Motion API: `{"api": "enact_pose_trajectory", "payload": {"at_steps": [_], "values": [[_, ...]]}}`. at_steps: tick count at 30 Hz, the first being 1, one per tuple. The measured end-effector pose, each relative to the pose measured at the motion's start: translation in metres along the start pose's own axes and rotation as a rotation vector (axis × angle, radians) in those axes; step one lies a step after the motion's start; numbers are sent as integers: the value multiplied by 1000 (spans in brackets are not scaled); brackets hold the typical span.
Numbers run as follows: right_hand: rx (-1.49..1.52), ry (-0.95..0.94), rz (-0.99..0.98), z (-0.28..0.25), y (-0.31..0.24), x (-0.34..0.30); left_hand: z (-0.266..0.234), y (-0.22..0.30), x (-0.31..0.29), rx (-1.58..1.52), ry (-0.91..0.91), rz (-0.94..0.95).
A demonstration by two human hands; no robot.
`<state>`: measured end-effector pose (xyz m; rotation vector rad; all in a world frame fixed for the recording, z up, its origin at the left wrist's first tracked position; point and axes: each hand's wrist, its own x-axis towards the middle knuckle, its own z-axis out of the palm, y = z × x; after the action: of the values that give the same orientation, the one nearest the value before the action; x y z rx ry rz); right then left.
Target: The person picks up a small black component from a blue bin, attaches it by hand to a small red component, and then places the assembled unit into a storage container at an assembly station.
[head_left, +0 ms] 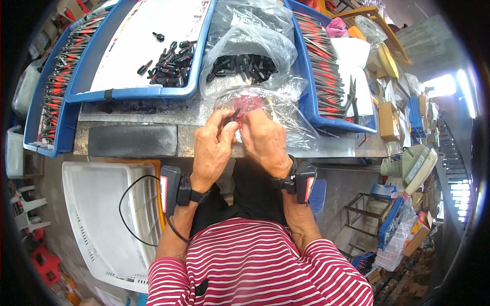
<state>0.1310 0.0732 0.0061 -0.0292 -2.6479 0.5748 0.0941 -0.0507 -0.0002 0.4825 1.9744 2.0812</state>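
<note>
Pinched between the thumb and forefinger of your left hand [212, 145] is a small dark part [235, 114], its tip slanting up out of the fingers. Your right hand [265, 136] is right beside it, fingers curled down; whether they are clamped on anything, I cannot tell, as the back of the hand hides them. Both your hands are over the near side of the bench [368, 147], where clear film [301, 127] spreads beneath and to the right of them, with a red patch [248, 101] just beyond your fingers.

Ahead of you, an open plastic bag [250, 38] holds a heap of black pieces [245, 66]. Left of it, a blue tray [138, 94] lined with white sheet has more black parts [171, 66] piled in its near right corner, a couple lying apart. Red-and-grey tools [57, 94] fill another tray at far left. On your right, a third tray [352, 124] carries a long row of similar tools [321, 66], with dark pliers [352, 97] beside them. Near the bench's front edge, left of your hands, lies a black slab [132, 141]. White crates [97, 214] stand below it.
</note>
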Motion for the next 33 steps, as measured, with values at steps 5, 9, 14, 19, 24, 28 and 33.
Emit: {"api": "enact_pose_trajectory", "payload": {"at_steps": [5,9,14,19,24,28,33], "values": [[57,-3,4,-3,0,2,0,2,0,-15,10,-20],[177,117,-23,-3,7,-1,0,1,-3,-56,10,-12],[585,54,276,-12,0,-3,-1,13,-10,-82,-35,-45],[870,60,388,-17,0,-3,3,15,-12,-118,-121,-72],[913,50,370,-19,-3,-5,5,13,-11,-162,-102,-71],[907,53,306,-19,-3,-5,3,18,-9,-257,-132,-75],[902,28,199,-21,2,-7,-4,20,-7,-326,-199,-105]]}}
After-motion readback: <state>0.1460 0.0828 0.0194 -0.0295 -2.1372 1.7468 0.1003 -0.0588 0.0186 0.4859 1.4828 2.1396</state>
